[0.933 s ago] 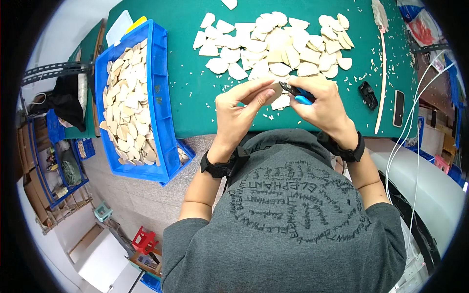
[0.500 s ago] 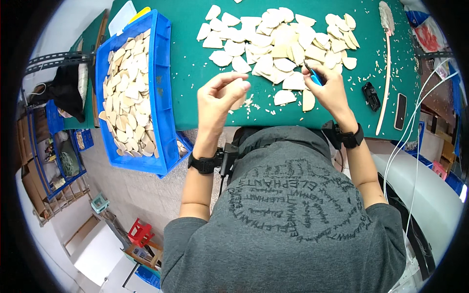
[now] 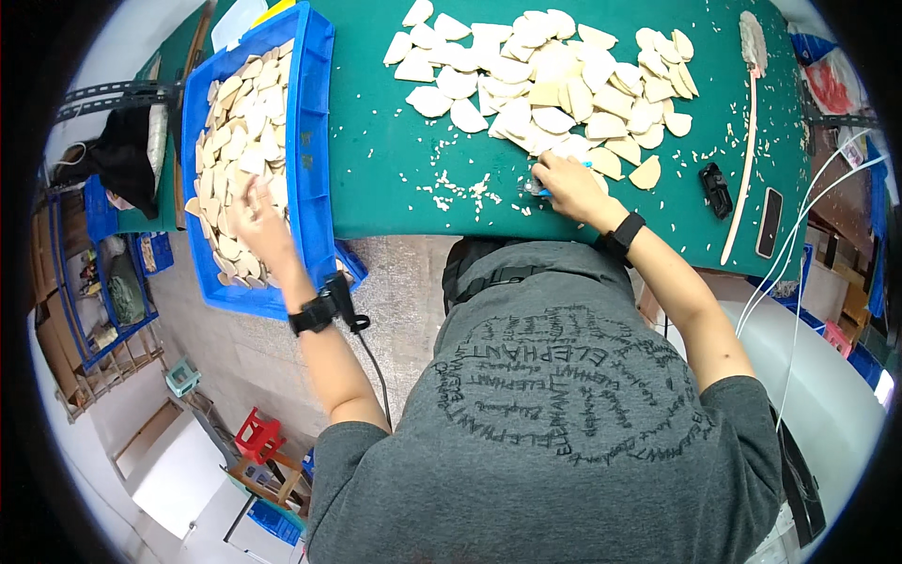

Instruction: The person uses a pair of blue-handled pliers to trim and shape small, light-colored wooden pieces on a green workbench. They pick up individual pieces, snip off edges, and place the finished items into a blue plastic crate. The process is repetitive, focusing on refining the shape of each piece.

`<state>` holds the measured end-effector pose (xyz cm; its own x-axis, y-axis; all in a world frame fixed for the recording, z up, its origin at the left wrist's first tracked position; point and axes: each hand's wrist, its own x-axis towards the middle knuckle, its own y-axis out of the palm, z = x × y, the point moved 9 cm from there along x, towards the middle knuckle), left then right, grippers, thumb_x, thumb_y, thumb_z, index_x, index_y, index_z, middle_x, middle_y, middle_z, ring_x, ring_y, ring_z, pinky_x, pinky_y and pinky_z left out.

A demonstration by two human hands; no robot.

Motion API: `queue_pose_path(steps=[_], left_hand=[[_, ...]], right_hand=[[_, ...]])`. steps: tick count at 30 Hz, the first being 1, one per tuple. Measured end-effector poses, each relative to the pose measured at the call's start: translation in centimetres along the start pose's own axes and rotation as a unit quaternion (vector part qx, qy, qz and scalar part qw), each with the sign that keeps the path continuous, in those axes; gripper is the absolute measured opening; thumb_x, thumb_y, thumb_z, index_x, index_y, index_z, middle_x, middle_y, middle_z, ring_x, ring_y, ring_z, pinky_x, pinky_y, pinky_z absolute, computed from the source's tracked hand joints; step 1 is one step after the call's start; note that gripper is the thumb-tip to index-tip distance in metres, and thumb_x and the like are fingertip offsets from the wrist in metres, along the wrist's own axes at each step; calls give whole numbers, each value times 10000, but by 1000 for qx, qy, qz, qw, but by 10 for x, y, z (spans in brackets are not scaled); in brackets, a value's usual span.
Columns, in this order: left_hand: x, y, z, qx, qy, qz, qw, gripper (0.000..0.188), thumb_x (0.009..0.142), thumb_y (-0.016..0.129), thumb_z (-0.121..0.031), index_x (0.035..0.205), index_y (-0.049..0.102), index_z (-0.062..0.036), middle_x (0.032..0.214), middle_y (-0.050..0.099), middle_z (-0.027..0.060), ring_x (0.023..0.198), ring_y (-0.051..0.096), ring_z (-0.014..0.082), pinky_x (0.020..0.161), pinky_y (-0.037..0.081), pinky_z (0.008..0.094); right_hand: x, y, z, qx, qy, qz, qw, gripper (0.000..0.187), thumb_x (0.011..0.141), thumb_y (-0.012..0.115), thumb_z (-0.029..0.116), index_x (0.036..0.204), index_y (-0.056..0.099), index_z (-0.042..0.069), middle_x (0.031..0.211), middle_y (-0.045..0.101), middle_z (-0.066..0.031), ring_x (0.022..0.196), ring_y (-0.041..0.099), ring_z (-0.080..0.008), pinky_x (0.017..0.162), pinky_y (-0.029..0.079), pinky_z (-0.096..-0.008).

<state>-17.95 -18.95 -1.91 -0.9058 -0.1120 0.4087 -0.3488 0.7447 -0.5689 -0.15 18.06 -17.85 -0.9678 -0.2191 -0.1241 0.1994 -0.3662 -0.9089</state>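
Note:
Over the blue crate (image 3: pixel 313 122) at the left, my left hand (image 3: pixel 261 228) is smeared by motion. Its fingers look apart, with no piece plainly between them. Below it, flat pale rounded pieces (image 3: pixel 246 122) fill the crate. My right hand (image 3: pixel 575 193) is closed round a small blue tool (image 3: pixel 542 193) at the near side of the table. Most of that tool is hidden by the fingers, so its exact kind does not show. Just beyond this hand spreads a loose heap of similar pale pieces (image 3: pixel 554 70), some half-round.
Small pale scraps (image 3: pixel 460 193) litter the green tabletop (image 3: pixel 376 179). To the right lie a black object (image 3: pixel 715 191), a long thin stick with a pale fuzzy head (image 3: pixel 742 160) and a phone (image 3: pixel 769 223). White cables (image 3: pixel 789 240) hang at the right edge.
My left hand has swung left from above the table to the crate; the piece it held no longer shows in it. My right hand has moved nearer and slightly left, still gripping the blue tool.

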Motion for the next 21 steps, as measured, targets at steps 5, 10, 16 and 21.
queue_pose_path(steps=[5, 10, 16, 21], left_hand=[[-169, 197, -61, -208, -283, 541, 764, 520, 942, 438, -477, 1115, 618, -21, 989, 667, 92, 780, 632, 140, 665, 510, 267], [-231, 241, -115, -326, -393, 660, 551, 577, 918, 470, -529, 1114, 595, -1, 956, 660, 74, 778, 646, 118, 615, 531, 230], [-177, 213, -175, -403, -278, 567, 663, 330, 874, 641, -223, 1106, 591, 6, 950, 665, 91, 811, 662, 139, 620, 552, 230], [-154, 186, -202, -398, -226, 530, 714, 331, 851, 673, -186, 1098, 592, 20, 935, 671, 121, 732, 680, 187, 596, 548, 242]], right_hand=[[-6, -40, 8, 136, -12, -98, 986, 353, 585, 626, -37, 913, 519, 40, 832, 552, -116, 820, 556, -320, 693, 438, -416], [-24, -106, 68, 91, -144, -211, 962, 446, 514, 615, -63, 938, 532, 49, 890, 545, -76, 856, 541, -285, 735, 418, -365], [-69, -176, 34, 251, 62, -384, 886, 305, 700, 726, 45, 993, 645, 25, 860, 639, -107, 753, 621, -204, 691, 488, -285], [-60, -170, 22, 325, 137, -306, 884, 274, 756, 704, 108, 1005, 651, 6, 817, 662, -91, 680, 612, -138, 627, 482, -251]])
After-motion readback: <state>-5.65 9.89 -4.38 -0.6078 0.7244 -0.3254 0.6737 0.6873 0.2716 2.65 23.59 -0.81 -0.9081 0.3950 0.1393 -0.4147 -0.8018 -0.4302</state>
